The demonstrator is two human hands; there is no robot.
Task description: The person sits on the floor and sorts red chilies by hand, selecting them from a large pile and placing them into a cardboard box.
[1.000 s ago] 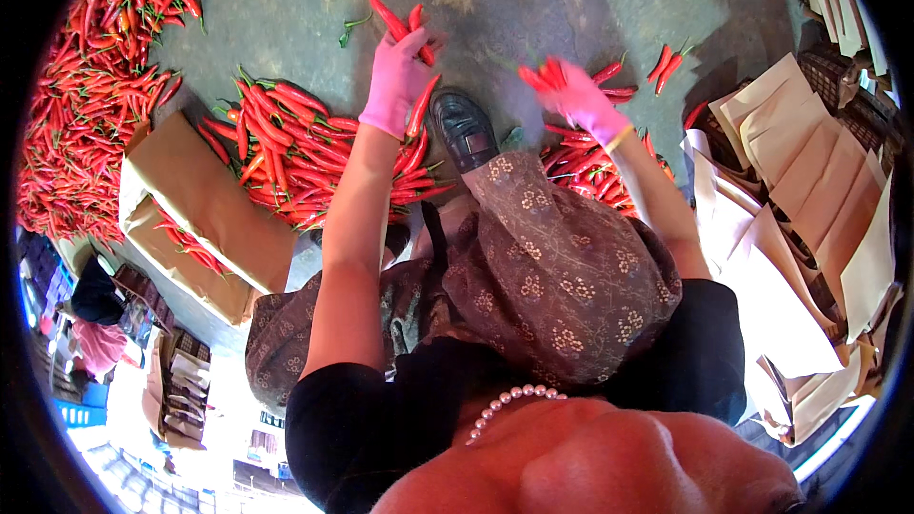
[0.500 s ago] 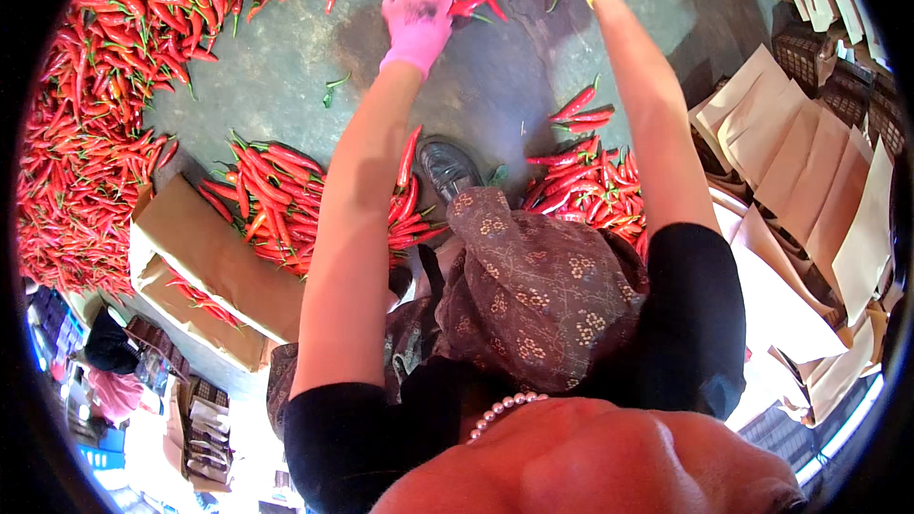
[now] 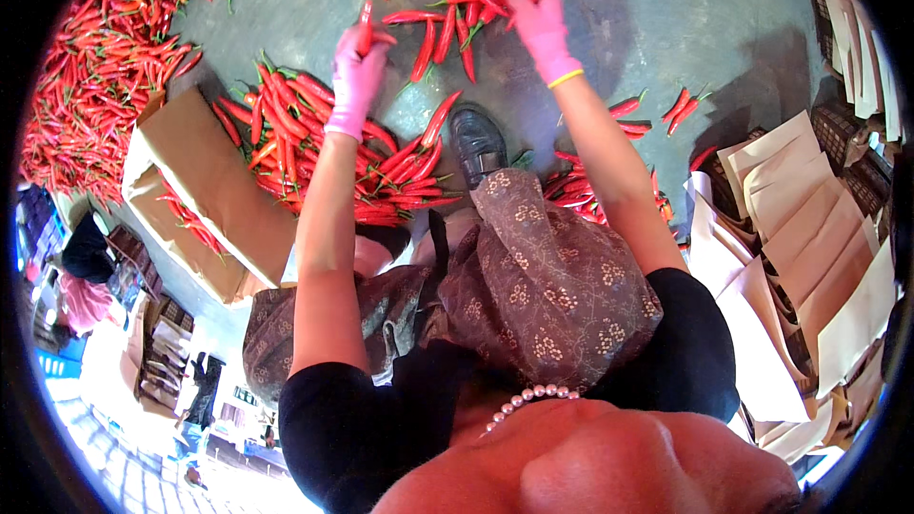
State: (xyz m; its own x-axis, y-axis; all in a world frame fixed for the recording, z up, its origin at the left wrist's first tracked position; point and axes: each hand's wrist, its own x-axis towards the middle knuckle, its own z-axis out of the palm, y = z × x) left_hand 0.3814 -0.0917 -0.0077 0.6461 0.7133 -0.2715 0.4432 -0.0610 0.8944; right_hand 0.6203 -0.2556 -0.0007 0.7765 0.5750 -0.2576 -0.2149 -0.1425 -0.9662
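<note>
The chillies point(image 3: 286, 124) have smooth, glossy red skins that throw back small highlights. Beneath them, the grey floor point(image 3: 319, 29) looks like concrete, mostly matt, worn and blotchy. The left hand point(image 3: 360, 67) and right hand point(image 3: 539, 24) are gloved in matt pink cloth. Toward the floor's left edge, the bag point(image 3: 214, 176) is dull brown paper, lightly creased; by its right edge, stiff paper sheets point(image 3: 785, 171) overlap, flat and matt. The shoe point(image 3: 478, 145) is shiny black, leather-like; the trousers point(image 3: 562, 276) are soft printed cloth; the beads point(image 3: 519, 399) gleam like pearl.
</note>
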